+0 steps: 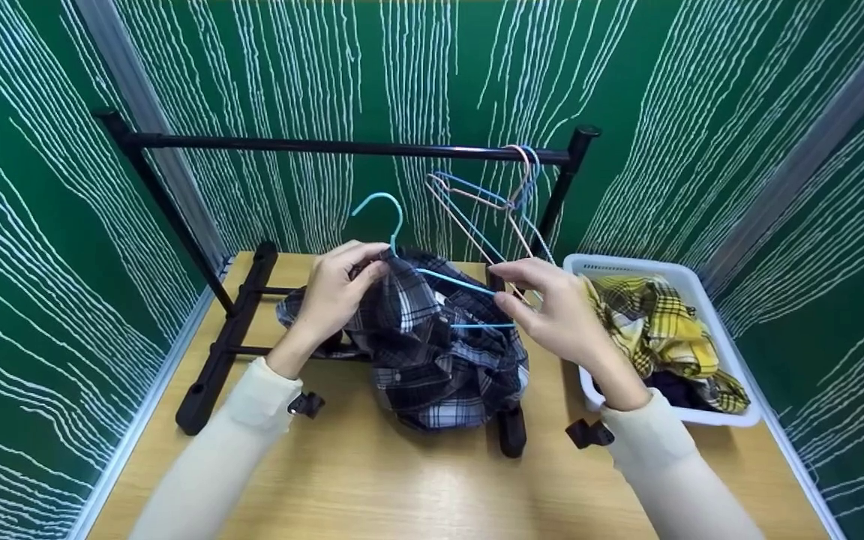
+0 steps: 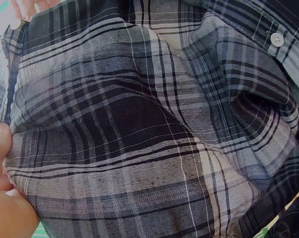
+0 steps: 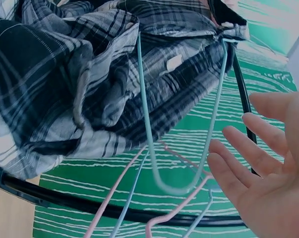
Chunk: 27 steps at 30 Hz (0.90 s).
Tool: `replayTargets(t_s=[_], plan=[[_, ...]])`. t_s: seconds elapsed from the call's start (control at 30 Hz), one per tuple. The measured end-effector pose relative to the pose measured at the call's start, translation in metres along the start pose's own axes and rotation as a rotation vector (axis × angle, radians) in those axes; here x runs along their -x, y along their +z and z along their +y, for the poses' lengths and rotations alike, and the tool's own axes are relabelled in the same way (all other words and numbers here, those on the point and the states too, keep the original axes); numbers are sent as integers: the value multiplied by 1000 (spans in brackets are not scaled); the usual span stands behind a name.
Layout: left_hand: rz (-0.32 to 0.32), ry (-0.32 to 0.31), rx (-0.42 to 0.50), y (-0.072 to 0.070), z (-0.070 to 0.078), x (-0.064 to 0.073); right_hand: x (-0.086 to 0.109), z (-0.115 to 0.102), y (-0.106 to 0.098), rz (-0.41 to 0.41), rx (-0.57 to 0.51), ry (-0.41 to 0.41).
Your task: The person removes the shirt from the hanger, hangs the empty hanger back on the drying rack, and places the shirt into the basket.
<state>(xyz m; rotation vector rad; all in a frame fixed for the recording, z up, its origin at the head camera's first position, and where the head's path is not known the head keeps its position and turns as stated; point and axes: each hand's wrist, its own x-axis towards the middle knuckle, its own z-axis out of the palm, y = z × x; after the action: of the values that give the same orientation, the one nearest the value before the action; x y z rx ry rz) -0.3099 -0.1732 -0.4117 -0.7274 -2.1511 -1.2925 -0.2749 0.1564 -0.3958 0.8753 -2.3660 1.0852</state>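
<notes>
A dark plaid shirt with white and grey checks hangs bunched over the table, partly on a light blue hanger. My left hand pinches the shirt's fabric just below the hanger's hook; in the left wrist view, its thumb and fingers hold the cloth's edge. The hanger's other end sticks out bare from the shirt's opening, a rounded loop in the right wrist view. Beside that end is my right hand, fingers spread and holding nothing; a gap shows between it and the hanger.
A black clothes rack stands behind, its feet on the wooden table. From its right end hang a pink hanger and a blue hanger. At right, a white basket holds a yellow plaid garment and dark cloth.
</notes>
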Motion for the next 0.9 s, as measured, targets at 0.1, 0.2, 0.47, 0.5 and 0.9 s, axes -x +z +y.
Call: replayTargets(t_s=[0.1, 0.2, 0.47, 0.5, 0.9], plan=[[-13, 6, 0, 2, 1, 0, -4, -1, 8, -16, -7, -2], [-27, 6, -7, 4, 3, 0, -7, 0, 16, -34, -21, -8], [-59, 14, -41, 6, 8, 0, -5, 6, 29, -70, -72, 21], [-62, 23, -45, 6, 8, 0, -5, 6, 30, -72, -77, 27], [-115, 25, -26, 14, 9, -2, -2, 12, 37, -27, -98, 46]])
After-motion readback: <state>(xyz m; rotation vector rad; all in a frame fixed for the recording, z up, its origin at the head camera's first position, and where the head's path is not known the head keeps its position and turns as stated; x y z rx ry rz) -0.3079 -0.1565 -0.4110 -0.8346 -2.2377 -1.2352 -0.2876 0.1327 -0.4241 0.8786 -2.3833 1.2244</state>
